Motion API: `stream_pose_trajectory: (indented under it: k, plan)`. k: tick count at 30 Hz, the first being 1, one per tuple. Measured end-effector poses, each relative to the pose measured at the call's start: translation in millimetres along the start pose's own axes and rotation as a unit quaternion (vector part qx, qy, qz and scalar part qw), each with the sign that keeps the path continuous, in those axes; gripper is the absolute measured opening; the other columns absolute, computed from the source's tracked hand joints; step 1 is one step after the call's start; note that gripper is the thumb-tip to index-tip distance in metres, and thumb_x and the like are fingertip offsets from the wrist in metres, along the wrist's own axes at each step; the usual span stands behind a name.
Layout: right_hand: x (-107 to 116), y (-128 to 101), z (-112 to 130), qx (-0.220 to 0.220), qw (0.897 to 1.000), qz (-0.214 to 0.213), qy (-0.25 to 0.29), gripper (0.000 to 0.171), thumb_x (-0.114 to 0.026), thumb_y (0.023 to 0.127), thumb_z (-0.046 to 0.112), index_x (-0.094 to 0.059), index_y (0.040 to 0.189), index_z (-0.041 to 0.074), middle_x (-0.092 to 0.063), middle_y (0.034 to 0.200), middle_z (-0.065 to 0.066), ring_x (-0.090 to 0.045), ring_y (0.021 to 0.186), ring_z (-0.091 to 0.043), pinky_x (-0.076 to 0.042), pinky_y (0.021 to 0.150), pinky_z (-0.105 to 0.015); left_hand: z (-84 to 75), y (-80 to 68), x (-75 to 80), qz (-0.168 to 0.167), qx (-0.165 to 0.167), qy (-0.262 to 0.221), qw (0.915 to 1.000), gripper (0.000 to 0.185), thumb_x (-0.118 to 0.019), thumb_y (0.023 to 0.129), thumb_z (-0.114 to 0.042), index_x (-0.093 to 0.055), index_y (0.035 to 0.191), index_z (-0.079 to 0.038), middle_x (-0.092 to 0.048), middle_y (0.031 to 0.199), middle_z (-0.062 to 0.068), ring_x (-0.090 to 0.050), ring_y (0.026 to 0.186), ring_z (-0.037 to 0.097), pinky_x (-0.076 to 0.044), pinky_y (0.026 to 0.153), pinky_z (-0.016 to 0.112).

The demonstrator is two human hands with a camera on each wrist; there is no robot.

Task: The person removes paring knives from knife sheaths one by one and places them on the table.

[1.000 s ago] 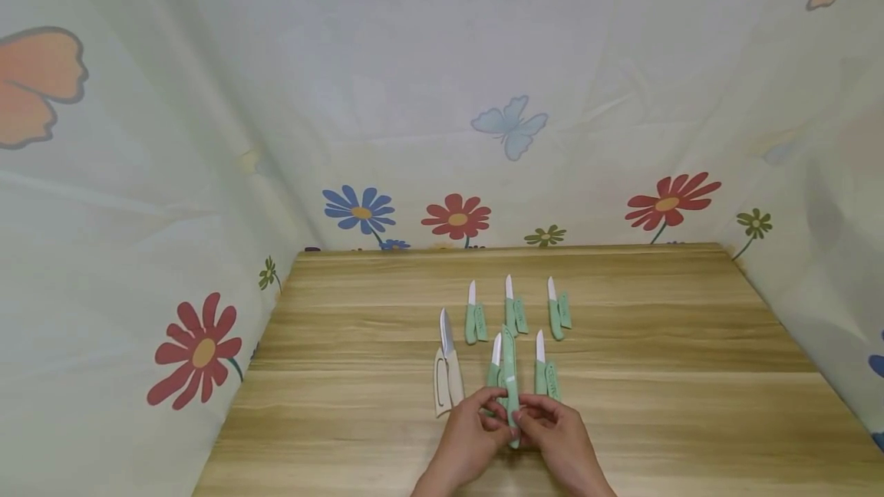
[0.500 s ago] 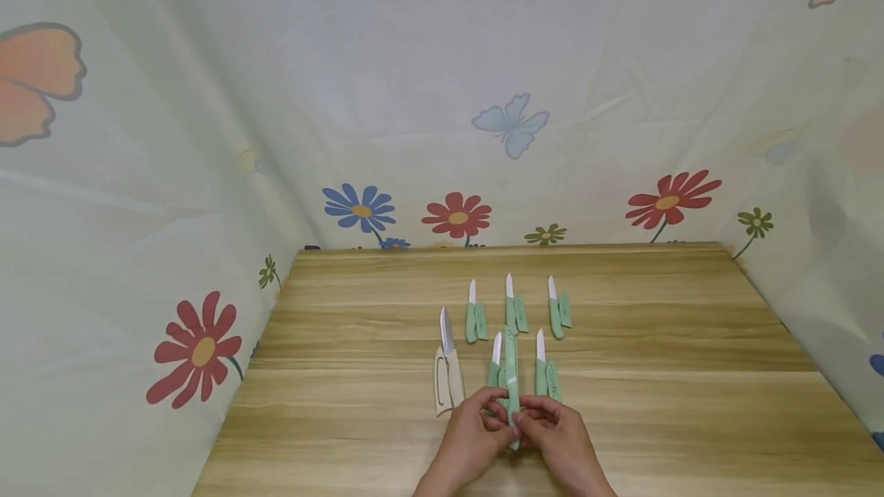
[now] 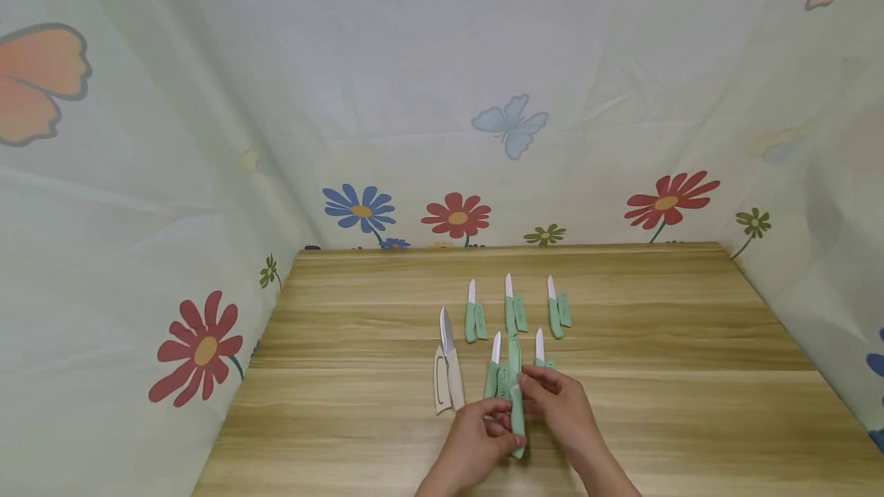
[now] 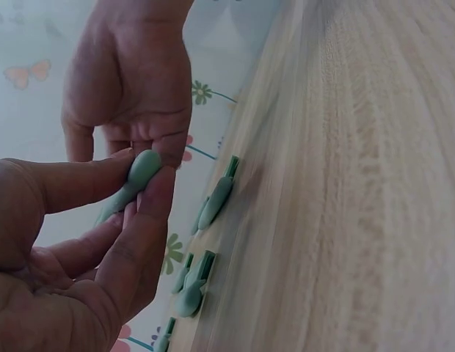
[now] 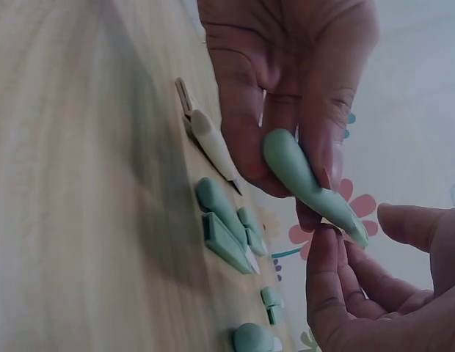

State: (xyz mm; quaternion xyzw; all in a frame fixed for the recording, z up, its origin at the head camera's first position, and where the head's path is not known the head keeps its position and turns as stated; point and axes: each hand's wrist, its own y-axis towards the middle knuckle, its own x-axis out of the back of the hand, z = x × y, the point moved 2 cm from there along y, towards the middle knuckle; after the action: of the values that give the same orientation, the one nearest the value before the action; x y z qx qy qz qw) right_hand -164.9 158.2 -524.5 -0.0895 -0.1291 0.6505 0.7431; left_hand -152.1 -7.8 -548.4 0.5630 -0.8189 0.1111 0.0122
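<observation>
My left hand pinches the handle of a sheathed green paring knife, thumb on one side and fingers on the other. The knife's green sheath points away from me and meets the handle, covering the blade. My right hand is beside the sheath, its fingertips right at the sheath's edge. In the right wrist view, the right thumb stands a little apart from the knife. Just beyond my hands lie two green knives with white blades, the left one and the right one, the latter partly covered by my right hand.
Farther back on the wooden table lie three more green knives, left, middle and right, each beside its sheath. A beige knife with a steel blade lies left, its sheath alongside. Flowered cloth surrounds the table.
The pale gap between sheath and handle is gone. My right hand has moved from the handle up to the sheath, and the knife has shifted slightly toward me and right.
</observation>
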Motion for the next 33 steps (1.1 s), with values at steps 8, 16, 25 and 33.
stream_pose_trajectory:
  k: [8,16,25,33]
  plan:
    - [-4,13,7,0.010,1.000,0.001,-0.007,0.040,-0.069,0.100,0.017,-0.063,0.130,-0.008,-0.076,0.113,-0.015,-0.072,0.085,-0.017,-0.060,0.077,-0.027,2.8,-1.0,-0.4,0.013,0.007,0.001,0.9999,0.041,-0.085,0.081,-0.006,-0.071,0.119,-0.004,-0.068,0.094,-0.004,-0.067,0.080,0.005,-0.056,0.066,0.018]
    - [-6,16,8,-0.006,1.000,-0.003,-0.003,0.035,-0.070,0.099,0.016,-0.066,0.127,-0.005,-0.075,0.107,-0.010,-0.072,0.085,-0.017,-0.060,0.079,-0.025,2.9,-0.5,-0.2,0.011,0.009,-0.006,0.9999,0.029,-0.084,0.086,-0.013,-0.073,0.111,-0.005,-0.071,0.093,-0.003,-0.069,0.080,0.007,-0.057,0.065,0.019]
    - [-7,20,5,-0.015,1.000,-0.004,0.013,0.039,-0.071,0.099,0.018,-0.064,0.128,-0.007,-0.075,0.103,-0.006,-0.071,0.082,-0.017,-0.057,0.075,-0.023,3.8,-1.4,0.7,0.011,0.014,-0.003,0.9998,0.025,-0.084,0.086,-0.012,-0.073,0.107,-0.005,-0.072,0.090,-0.004,-0.068,0.077,0.007,-0.057,0.063,0.019]
    - [-7,24,5,-0.012,1.000,-0.007,0.026,0.038,-0.072,0.098,0.016,-0.065,0.126,-0.008,-0.075,0.098,-0.002,-0.070,0.082,-0.015,-0.059,0.076,-0.024,2.4,-1.9,1.2,0.011,0.016,-0.001,0.9998,0.023,-0.084,0.085,-0.012,-0.074,0.105,-0.006,-0.072,0.088,-0.004,-0.069,0.076,0.007,-0.057,0.062,0.020]
